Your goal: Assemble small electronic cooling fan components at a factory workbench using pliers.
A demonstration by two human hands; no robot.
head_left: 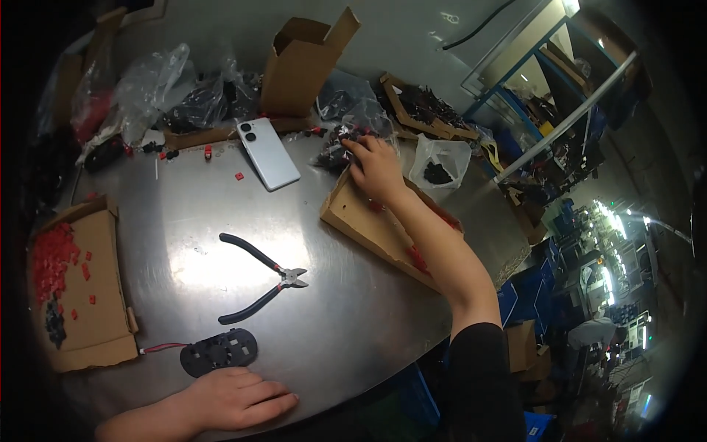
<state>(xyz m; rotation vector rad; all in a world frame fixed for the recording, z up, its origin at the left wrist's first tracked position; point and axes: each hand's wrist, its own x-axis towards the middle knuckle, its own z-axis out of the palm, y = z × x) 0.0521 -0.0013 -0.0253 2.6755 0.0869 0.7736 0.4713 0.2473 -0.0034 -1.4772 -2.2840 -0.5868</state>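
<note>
Head view: left hand (234,400) rests, fingers relaxed; right hand (379,168) reaches a parts bag (331,153), grip unclear; cutters (286,279) lie between, presumably for access.

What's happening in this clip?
At a metal table, a person's right hand reaches across a cardboard tray to a clear bag of small dark parts; whether it holds any can't be seen. The left hand rests at the near edge, close to a black part with red wires. Between the two trays lie pliers, handles spread, untouched, and farther back a phone. The left tray holds red pieces.
</note>
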